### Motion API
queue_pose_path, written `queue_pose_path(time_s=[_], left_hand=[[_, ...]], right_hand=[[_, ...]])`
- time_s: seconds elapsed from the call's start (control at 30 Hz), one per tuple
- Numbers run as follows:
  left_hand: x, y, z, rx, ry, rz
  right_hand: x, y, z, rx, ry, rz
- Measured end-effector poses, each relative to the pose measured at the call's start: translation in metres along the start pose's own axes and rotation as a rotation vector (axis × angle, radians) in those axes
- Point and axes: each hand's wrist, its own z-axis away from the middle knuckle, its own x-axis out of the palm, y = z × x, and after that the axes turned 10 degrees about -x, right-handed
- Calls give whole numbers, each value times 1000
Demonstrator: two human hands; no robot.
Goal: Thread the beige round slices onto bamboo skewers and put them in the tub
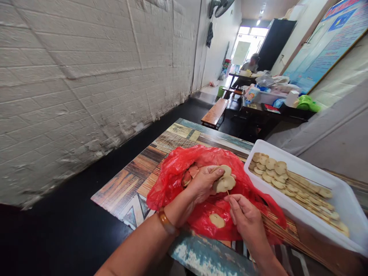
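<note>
My left hand (205, 182) is closed around a few pale, round potato slices (224, 184), thumb pressed on top. Between the thumb and fingers of my right hand (245, 214) is a thin bamboo skewer (228, 192), its upper end meeting the lowest held slice. How far it goes in is hidden. Both hands are over a crumpled red plastic bag (178, 161) spread on the table. More slices show inside the bag behind my left wrist. A single loose slice (217, 220) lies on the red plastic below my hands.
To the right, a white plastic tub (356, 226) holds rows of skewered slices (280, 167). Loose bamboo skewers (299, 245) lie beside it on the wood-patterned table (123, 188). Farther back are a bench (215, 112), a cluttered table and a seated person (253, 65). A wall runs along the left.
</note>
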Motion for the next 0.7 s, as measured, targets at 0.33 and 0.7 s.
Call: queue_pose_path(time_s=[0.33,0.7], left_hand=[[3,-7,2,-14,-119,3],[0,-6,-5,114,43,28]], right_hand=[[2,4,-3,95,29,-336],[0,4,-1,-116,-29,157]])
